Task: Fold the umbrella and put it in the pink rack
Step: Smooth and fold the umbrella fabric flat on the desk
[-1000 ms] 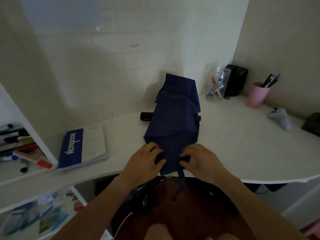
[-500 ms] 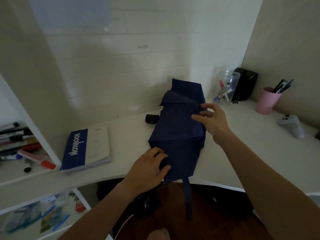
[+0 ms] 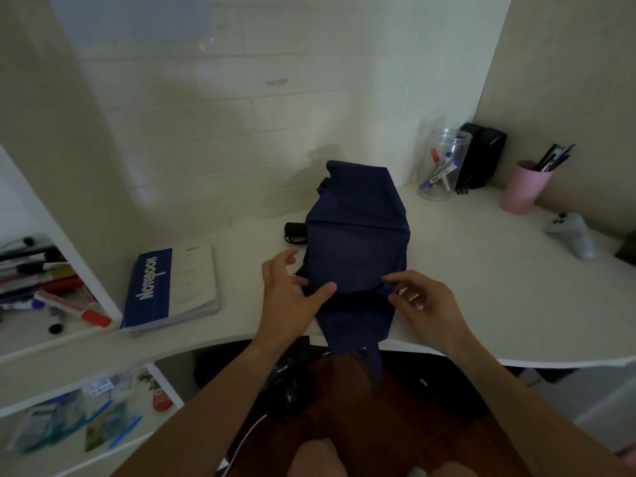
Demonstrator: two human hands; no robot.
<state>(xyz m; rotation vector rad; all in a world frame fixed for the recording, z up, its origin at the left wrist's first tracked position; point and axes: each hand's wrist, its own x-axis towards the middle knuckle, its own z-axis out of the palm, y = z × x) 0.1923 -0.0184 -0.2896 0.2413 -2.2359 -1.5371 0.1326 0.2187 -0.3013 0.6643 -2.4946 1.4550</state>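
Observation:
A navy blue umbrella (image 3: 356, 242) lies collapsed on the white desk (image 3: 481, 287), its cloth loose in broad flaps and its strap hanging over the front edge. Its black handle (image 3: 295, 232) sticks out on the left. My left hand (image 3: 289, 301) rests on the cloth's near left side, thumb pressing a flap, fingers spread. My right hand (image 3: 425, 304) pinches the cloth's near right edge between thumb and fingers. No pink rack is in view, only a pink cup (image 3: 523, 187) with pens at the back right.
A blue and white notebook (image 3: 172, 287) lies left of the umbrella. A clear jar of markers (image 3: 444, 166) and a black box (image 3: 481, 156) stand in the back corner. A grey controller (image 3: 571, 232) lies at the right. Shelves with pens (image 3: 41, 290) fill the left.
My right hand came back from the umbrella's far right side to its near right edge. My left hand shifted up along the left side, and a top flap now lies folded down.

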